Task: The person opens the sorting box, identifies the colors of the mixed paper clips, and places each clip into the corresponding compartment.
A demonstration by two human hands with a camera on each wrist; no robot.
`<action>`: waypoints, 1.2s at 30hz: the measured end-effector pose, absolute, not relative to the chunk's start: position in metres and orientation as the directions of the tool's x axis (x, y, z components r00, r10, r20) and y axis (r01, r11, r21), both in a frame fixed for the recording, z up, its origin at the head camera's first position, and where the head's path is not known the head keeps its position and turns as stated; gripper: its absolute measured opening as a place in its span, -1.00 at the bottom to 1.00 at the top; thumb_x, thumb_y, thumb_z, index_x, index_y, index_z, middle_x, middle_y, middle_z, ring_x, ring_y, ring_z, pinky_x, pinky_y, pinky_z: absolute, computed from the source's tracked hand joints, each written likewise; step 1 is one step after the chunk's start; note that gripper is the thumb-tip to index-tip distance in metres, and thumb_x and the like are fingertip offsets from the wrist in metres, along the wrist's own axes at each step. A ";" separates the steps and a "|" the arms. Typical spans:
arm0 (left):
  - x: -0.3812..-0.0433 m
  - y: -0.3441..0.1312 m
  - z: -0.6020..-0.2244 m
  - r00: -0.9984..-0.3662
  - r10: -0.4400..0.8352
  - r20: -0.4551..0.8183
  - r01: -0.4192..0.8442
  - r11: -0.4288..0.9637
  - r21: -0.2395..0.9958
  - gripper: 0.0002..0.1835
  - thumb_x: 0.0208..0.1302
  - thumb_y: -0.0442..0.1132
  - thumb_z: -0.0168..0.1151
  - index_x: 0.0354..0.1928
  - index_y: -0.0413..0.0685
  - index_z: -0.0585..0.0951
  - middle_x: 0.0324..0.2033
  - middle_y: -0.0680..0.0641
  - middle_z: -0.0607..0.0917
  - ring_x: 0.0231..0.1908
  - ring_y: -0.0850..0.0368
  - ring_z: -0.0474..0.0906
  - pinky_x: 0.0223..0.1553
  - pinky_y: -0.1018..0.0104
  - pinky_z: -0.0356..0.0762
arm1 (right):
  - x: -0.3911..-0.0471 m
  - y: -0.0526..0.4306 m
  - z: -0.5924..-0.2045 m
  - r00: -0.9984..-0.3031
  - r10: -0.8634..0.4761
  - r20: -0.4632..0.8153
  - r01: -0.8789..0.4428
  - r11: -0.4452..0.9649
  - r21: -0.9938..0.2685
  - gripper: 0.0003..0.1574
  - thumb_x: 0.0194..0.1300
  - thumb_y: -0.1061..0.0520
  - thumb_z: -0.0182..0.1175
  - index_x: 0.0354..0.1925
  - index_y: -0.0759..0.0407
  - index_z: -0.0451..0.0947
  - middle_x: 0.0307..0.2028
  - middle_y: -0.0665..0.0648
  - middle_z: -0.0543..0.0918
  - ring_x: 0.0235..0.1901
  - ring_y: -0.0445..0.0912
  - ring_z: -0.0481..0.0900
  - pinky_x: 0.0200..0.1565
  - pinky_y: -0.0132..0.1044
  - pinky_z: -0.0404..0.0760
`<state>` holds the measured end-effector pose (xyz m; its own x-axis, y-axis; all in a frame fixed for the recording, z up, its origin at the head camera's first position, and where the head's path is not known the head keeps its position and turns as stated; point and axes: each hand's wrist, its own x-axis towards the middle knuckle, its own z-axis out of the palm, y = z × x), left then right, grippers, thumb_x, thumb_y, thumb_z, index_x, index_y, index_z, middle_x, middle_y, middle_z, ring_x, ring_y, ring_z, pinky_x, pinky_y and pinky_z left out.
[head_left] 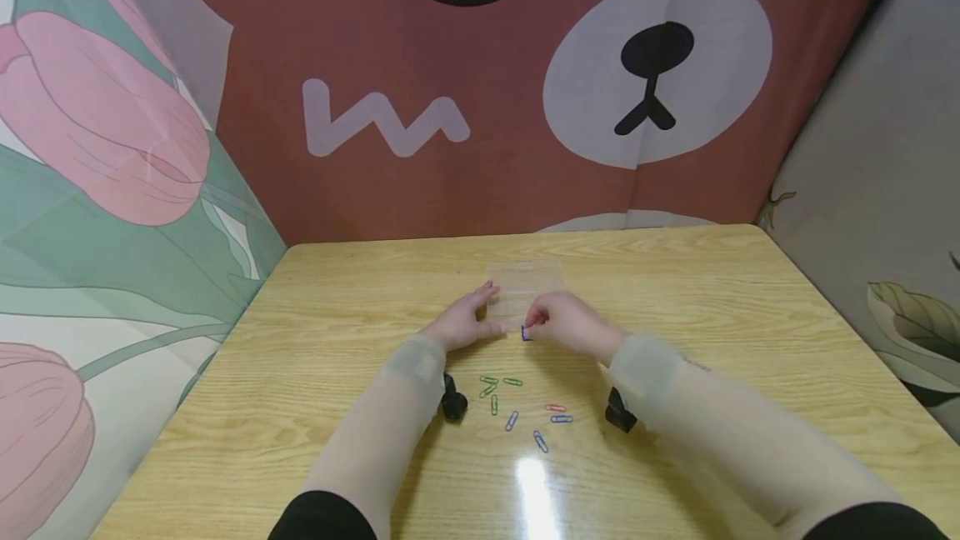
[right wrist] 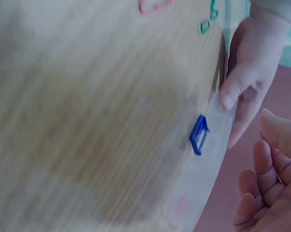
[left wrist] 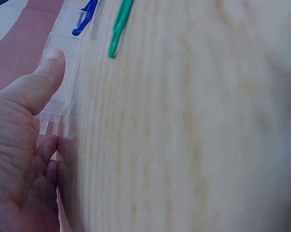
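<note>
A clear plastic box (head_left: 525, 273) with a blue latch (right wrist: 199, 135) on its front lies toward the back of the table. At its left corner is my left hand (head_left: 467, 319), thumb straight along the front and fingers by the left side. My right hand (head_left: 568, 322) hovers by the box's front right, close to the latch. In the right wrist view, the right hand (right wrist: 276, 179) has loosely bent fingers, thumb apart from them, and nothing shows between. Nearer lie several green paper clips (head_left: 494, 404), a red one (head_left: 556, 407) and blue ones (head_left: 541, 441).
The wooden table (head_left: 360, 307) ends at a brown bear-print cloth (head_left: 420, 190) behind. A floral cloth (head_left: 135, 273) hangs at the left and a pale one (head_left: 862, 215) at the right. Black devices (head_left: 453, 404) sit under both wrists.
</note>
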<state>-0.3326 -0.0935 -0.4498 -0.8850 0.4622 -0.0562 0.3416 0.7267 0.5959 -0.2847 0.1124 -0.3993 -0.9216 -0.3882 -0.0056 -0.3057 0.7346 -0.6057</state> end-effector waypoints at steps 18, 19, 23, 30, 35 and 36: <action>-0.335 -0.095 -0.452 -0.883 0.467 -0.045 0.347 0.715 0.607 -0.17 -0.01 0.13 0.17 0.29 0.16 0.06 0.29 0.13 -0.06 0.23 0.14 -0.12 0.16 0.16 -0.06 | -0.252 0.094 -0.415 -0.843 -0.528 -0.108 -0.400 0.747 -0.530 -0.85 -0.09 0.03 0.31 -0.57 -0.08 0.48 -0.56 -0.14 0.44 -0.48 -0.21 0.36 -0.41 -0.34 0.36; -0.335 -0.095 -0.452 -0.884 0.466 -0.045 0.346 0.716 0.607 -0.17 -0.02 0.14 0.18 0.29 0.17 0.06 0.29 0.13 -0.07 0.23 0.14 -0.12 0.16 0.16 -0.06 | -0.251 0.094 -0.416 -0.839 -0.534 -0.109 -0.406 0.746 -0.528 -0.84 -0.10 0.03 0.31 -0.57 -0.07 0.48 -0.57 -0.14 0.44 -0.48 -0.21 0.36 -0.41 -0.34 0.36; -0.335 -0.095 -0.453 -0.884 0.466 -0.043 0.349 0.718 0.602 -0.16 -0.02 0.15 0.17 0.29 0.17 0.05 0.29 0.14 -0.07 0.23 0.13 -0.12 0.16 0.15 -0.07 | -0.247 0.092 -0.418 -0.830 -0.545 -0.118 -0.418 0.749 -0.514 -0.82 -0.13 0.02 0.32 -0.56 -0.06 0.48 -0.59 -0.16 0.44 -0.51 -0.22 0.37 -0.41 -0.34 0.36; -0.334 -0.095 -0.452 -0.881 0.472 -0.043 0.354 0.716 0.601 -0.17 -0.01 0.14 0.16 0.29 0.16 0.05 0.29 0.12 -0.08 0.23 0.10 -0.12 0.16 0.12 -0.07 | -0.246 0.090 -0.422 -0.836 -0.537 -0.111 -0.431 0.769 -0.473 -0.82 -0.11 0.02 0.32 -0.56 -0.05 0.47 -0.60 -0.16 0.42 -0.50 -0.21 0.35 -0.39 -0.32 0.34; -0.333 -0.095 -0.450 -0.881 0.471 -0.045 0.353 0.718 0.599 -0.17 0.00 0.12 0.17 0.29 0.15 0.05 0.29 0.12 -0.08 0.23 0.10 -0.12 0.16 0.14 -0.07 | -0.248 0.088 -0.424 -0.842 -0.519 -0.146 -0.398 0.782 -0.479 -0.84 -0.08 0.03 0.30 -0.59 -0.08 0.47 -0.60 -0.16 0.44 -0.51 -0.21 0.36 -0.38 -0.31 0.34; -0.333 -0.095 -0.450 -0.881 0.471 -0.045 0.354 0.719 0.598 -0.17 0.00 0.12 0.17 0.29 0.15 0.05 0.29 0.12 -0.08 0.23 0.10 -0.12 0.16 0.14 -0.08 | -0.248 0.088 -0.424 -0.843 -0.515 -0.156 -0.391 0.785 -0.480 -0.84 -0.07 0.03 0.29 -0.60 -0.08 0.47 -0.60 -0.15 0.45 -0.51 -0.21 0.36 -0.38 -0.31 0.34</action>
<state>-0.3331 -0.0948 -0.4497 -0.8810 0.4709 -0.0451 0.3537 0.7191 0.5982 -0.2477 0.0877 -0.4242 -0.8431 -0.5148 -0.1556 -0.3911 0.7854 -0.4797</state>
